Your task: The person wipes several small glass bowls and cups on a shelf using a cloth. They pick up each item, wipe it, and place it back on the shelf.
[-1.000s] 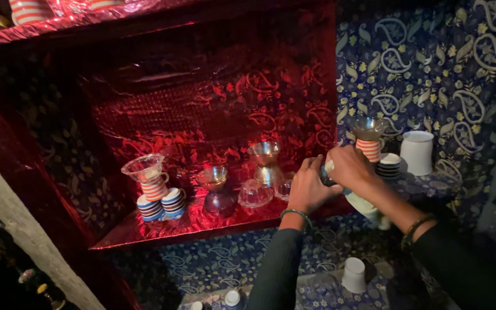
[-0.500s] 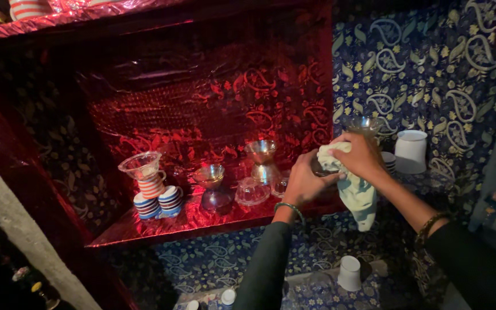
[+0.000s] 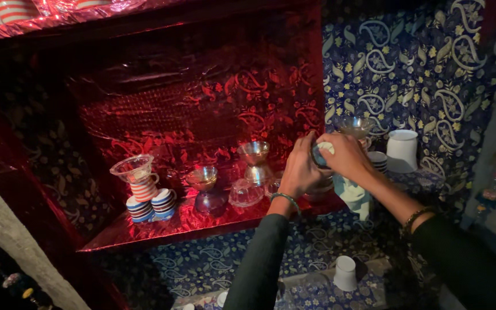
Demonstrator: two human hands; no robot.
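Observation:
My left hand point(image 3: 299, 167) is closed around a small clear glass point(image 3: 319, 155) held over the red foil-lined shelf point(image 3: 202, 225). My right hand point(image 3: 347, 155) presses a pale cloth point(image 3: 353, 195) against that glass, and the cloth's loose end hangs down below my wrist. Both hands meet at the right end of the shelf. On the shelf just left of them stand stacked glass bowls point(image 3: 254, 161), an upturned glass bowl point(image 3: 245, 193) and another glass bowl pair point(image 3: 204, 187).
Striped cups point(image 3: 150, 204) with a glass on top sit at the shelf's left. A white cup point(image 3: 402, 150) and a stack of saucers point(image 3: 378, 161) stand to the right against blue patterned cloth. Another white cup point(image 3: 345, 273) stands upside down on the lower ledge.
My hands have shifted slightly and turned about the glass, and the cloth has been pushed further onto it. The shelf items have not moved.

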